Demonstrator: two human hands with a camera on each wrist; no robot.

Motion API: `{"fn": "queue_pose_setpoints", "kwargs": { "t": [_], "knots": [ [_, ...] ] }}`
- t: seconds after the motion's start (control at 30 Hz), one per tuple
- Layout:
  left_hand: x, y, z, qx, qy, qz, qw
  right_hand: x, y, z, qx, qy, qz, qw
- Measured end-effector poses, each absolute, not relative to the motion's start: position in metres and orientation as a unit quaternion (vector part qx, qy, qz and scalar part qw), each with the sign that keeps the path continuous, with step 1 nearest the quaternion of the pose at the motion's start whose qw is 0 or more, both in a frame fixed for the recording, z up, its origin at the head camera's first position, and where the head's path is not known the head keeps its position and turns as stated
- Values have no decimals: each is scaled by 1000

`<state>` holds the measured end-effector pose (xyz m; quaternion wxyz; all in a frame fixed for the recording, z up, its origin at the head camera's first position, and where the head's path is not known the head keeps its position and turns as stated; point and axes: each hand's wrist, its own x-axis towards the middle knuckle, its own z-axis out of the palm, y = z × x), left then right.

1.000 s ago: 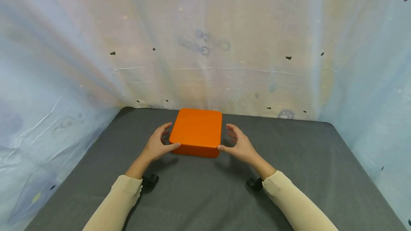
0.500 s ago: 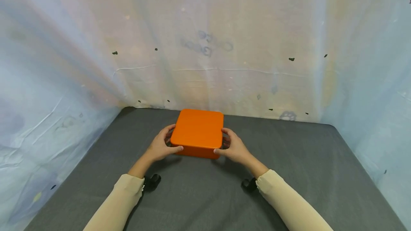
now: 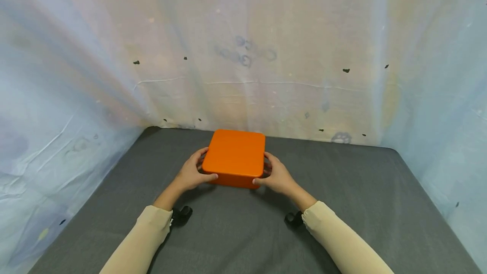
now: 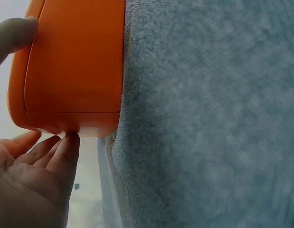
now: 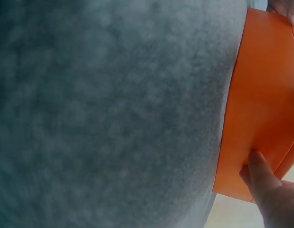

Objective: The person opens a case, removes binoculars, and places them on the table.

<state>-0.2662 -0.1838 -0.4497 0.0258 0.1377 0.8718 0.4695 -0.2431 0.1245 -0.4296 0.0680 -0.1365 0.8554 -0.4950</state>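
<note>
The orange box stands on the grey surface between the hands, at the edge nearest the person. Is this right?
Not quite: the head view shows the orange box toward the far edge of the grey surface, between left hand and right hand.

Reaches forward, slanting the left arm (image 3: 138,238) and the right arm (image 3: 344,236) inward. Holds the left hand (image 3: 191,174) and the right hand (image 3: 280,177) apart at nearly the same height, turning them to face each other. Bends the fingers (image 4: 66,156) of both and stretches the left thumb (image 3: 207,177) and the right thumb (image 3: 262,181) inward on the near side.
</note>
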Motion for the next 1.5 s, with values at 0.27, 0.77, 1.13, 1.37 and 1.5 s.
{"fn": "queue_pose_setpoints", "kwargs": {
  "t": [0.27, 0.77, 1.13, 1.37, 1.5],
  "knots": [
    [-269, -184, -448, 128, 868, 478, 46, -245, 124, -429, -125, 861, -486, 77],
    [-270, -188, -453, 139, 853, 502, 27, -245, 120, -427, -122, 852, -503, 78],
    [-271, -186, -453, 133, 848, 512, 37, -247, 122, -430, -135, 823, -542, 100],
    [-270, -186, -453, 135, 844, 519, 34, -248, 122, -431, -129, 815, -555, 106],
    [-270, -187, -451, 136, 844, 518, 37, -250, 123, -432, -140, 814, -553, 105]
  ]
}}
